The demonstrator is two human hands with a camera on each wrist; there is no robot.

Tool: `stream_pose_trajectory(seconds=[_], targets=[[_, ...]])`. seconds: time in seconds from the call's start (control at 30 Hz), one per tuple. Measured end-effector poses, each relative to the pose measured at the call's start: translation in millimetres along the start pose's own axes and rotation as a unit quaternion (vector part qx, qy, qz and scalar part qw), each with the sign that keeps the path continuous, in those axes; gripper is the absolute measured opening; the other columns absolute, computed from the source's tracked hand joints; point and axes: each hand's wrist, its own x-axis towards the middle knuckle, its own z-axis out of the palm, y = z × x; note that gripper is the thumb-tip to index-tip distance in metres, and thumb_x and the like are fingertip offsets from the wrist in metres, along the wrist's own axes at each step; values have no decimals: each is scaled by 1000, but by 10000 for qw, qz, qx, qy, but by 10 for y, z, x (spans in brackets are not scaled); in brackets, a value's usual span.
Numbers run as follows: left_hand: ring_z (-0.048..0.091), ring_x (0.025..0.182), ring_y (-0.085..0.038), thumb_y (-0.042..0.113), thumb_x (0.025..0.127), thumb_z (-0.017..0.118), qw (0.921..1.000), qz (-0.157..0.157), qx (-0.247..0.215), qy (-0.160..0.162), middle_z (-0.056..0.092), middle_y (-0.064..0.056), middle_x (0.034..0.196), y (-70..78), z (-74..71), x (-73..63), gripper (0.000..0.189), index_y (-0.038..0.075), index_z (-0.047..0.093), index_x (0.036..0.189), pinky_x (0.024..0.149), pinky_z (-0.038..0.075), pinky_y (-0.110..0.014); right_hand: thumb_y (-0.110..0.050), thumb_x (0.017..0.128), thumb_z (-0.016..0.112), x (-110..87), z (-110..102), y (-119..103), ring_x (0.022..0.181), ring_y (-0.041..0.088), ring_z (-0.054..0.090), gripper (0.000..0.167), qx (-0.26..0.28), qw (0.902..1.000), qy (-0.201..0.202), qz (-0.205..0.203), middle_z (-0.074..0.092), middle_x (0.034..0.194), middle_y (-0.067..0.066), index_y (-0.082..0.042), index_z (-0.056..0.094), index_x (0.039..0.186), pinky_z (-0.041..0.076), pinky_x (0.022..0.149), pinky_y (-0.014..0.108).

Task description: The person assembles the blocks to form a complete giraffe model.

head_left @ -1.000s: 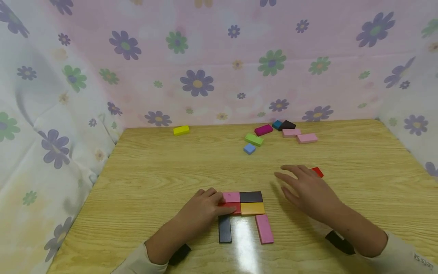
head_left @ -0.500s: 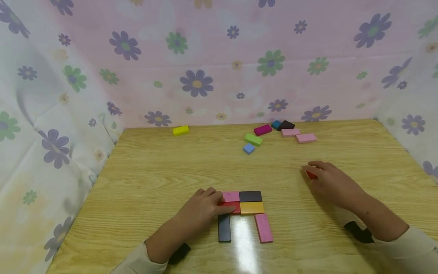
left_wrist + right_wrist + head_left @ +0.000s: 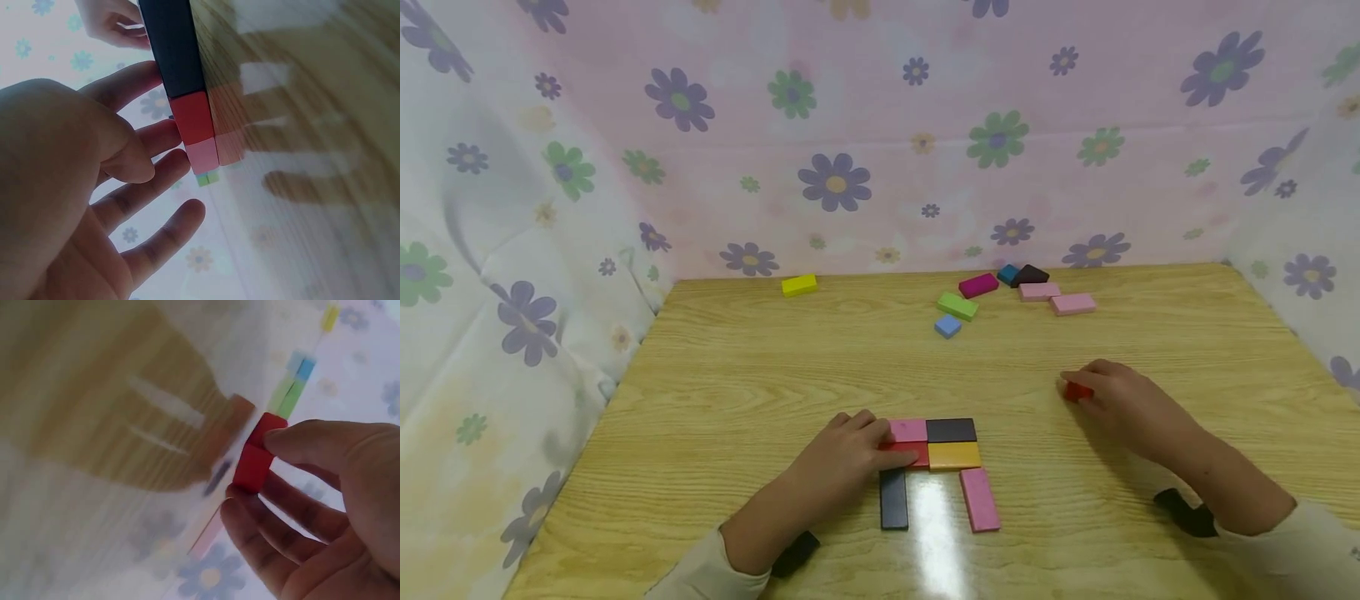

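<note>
Flat blocks lie in a figure before me. A pink block (image 3: 912, 430) and a black block (image 3: 951, 430) form the far row; a red block (image 3: 192, 117) and an orange block (image 3: 954, 456) form the row below. From these, a dark block (image 3: 893, 500) and another pink block (image 3: 980, 500) extend toward me like two legs. My left hand (image 3: 842, 458) rests its extended fingers on the left end, partly covering the pink and red blocks. To the right, my right hand (image 3: 1131, 408) pinches a separate red block (image 3: 253, 467) between thumb and fingers, close over the table.
At the wooden table's (image 3: 737, 358) back lie a yellow block (image 3: 799, 286), a magenta block (image 3: 978, 286), a green block (image 3: 957, 306), a light blue block (image 3: 947, 326), a dark triangular block (image 3: 1031, 275) and two pale pink blocks (image 3: 1073, 304). Flowered cloth (image 3: 880, 125) hangs behind.
My right hand has moved right to the loose red block, taken it between thumb and fingers, and shifted it slightly left and toward me. The left hand has stayed in place.
</note>
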Motion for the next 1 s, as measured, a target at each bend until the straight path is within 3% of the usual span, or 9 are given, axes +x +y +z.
stream_pose_trajectory(seconds=[0.2, 0.33, 0.43, 0.57, 0.67, 0.73, 1.0], targets=[[55, 94, -15, 8, 92, 68, 9999, -51, 31, -92, 59, 5, 100, 2, -16, -2, 47, 42, 68, 125, 78, 50, -34, 0, 74, 84, -12, 20, -540, 99, 28, 68, 53, 68, 9964, 441, -724, 70, 110, 12, -7, 69, 124, 59, 77, 39], [54, 95, -15, 8, 92, 68, 9998, -98, -48, -171, 59, 5, 101, 10, -29, 0, 47, 42, 68, 125, 78, 49, -33, -2, 70, 88, -40, 74, -884, 97, 18, 68, 53, 228, 9876, 770, -1352, 70, 108, 4, -11, 71, 119, 59, 75, 30], [55, 96, -15, 10, 92, 69, 9997, -108, -40, -224, 60, 4, 101, 14, -36, 9, 47, 42, 67, 126, 77, 48, -32, -4, 70, 87, -70, 126, -1105, 95, 14, 68, 48, 484, 9754, 959, -1927, 70, 108, 0, -11, 73, 115, 58, 75, 25], [55, 97, -16, 10, 92, 69, 9994, -101, 35, -319, 60, 3, 103, 15, -49, 19, 48, 44, 66, 127, 78, 48, -32, -17, 92, 73, -102, 236, -1356, 97, 13, 66, 22, 859, 9484, 1270, -2775, 69, 111, 0, -12, 73, 113, 55, 80, 21], [55, 98, -16, 11, 92, 69, 9991, -123, 43, -406, 60, 2, 104, 17, -45, 24, 48, 44, 66, 127, 79, 48, -33, -25, 100, 60, -94, 330, -1542, 98, 12, 66, 20, 951, 9285, 1525, -3249, 69, 109, -2, -13, 73, 110, 54, 84, 21], [55, 98, -16, 12, 93, 68, 9990, -136, 42, -432, 60, 3, 104, 19, -41, 25, 47, 44, 66, 127, 79, 47, -33, -23, 99, 63, -75, 384, -1664, 96, 11, 66, 17, 974, 9185, 1611, -3478, 70, 105, -2, -13, 74, 107, 53, 84, 21], [54, 96, -15, 12, 91, 70, 9996, -106, 33, -262, 59, 4, 101, 23, -37, 16, 49, 44, 65, 128, 78, 46, -32, -15, 93, 68, -26, 498, -1906, 91, 6, 61, 13, 271, 9054, 1479, -3970, 67, 102, -6, -18, 71, 104, 49, 81, 16]])
